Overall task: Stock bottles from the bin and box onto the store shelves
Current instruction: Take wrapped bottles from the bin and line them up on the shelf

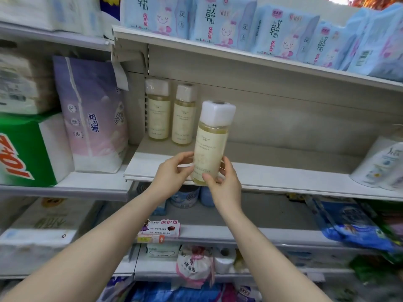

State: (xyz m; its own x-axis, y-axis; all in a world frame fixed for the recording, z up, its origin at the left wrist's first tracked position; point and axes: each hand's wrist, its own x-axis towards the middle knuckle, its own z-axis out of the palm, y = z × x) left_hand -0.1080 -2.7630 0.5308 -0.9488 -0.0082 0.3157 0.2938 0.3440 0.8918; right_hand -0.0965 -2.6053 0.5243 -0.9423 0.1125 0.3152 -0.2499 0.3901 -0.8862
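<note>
Head view: the bottle [211, 144] is upright with a slight lean, its label facing out. Both hands hold its lower part: the left hand [172, 171] pinches its left side with fingertips, and the right hand [222, 184] wraps its right side with the thumb across the front. Its base sits in front of the lip of the shelf [283, 171], not yet on the board.

To place it well, I would lift the base clear of that lip, carry it back and slightly left, and set it down flat with the label forward. The grip is low and the cap end is heavy-looking, so it is best kept vertical until it stands. The fingers should let go only once it rests.

It is a tall, round-shouldered clear plastic bottle of pale yellow liquid. It has a cream label and a chunky white cap under glossy shrink film, likely slippery.

Behind it and to its left stand two matching bottles [170, 112], side by side against the back panel. The shelf under them is matte off-white metal. Far to its right are white bottles [379, 164]; to its left, a soft purple pack [93, 114]; above it, blue packs [218, 18].
</note>
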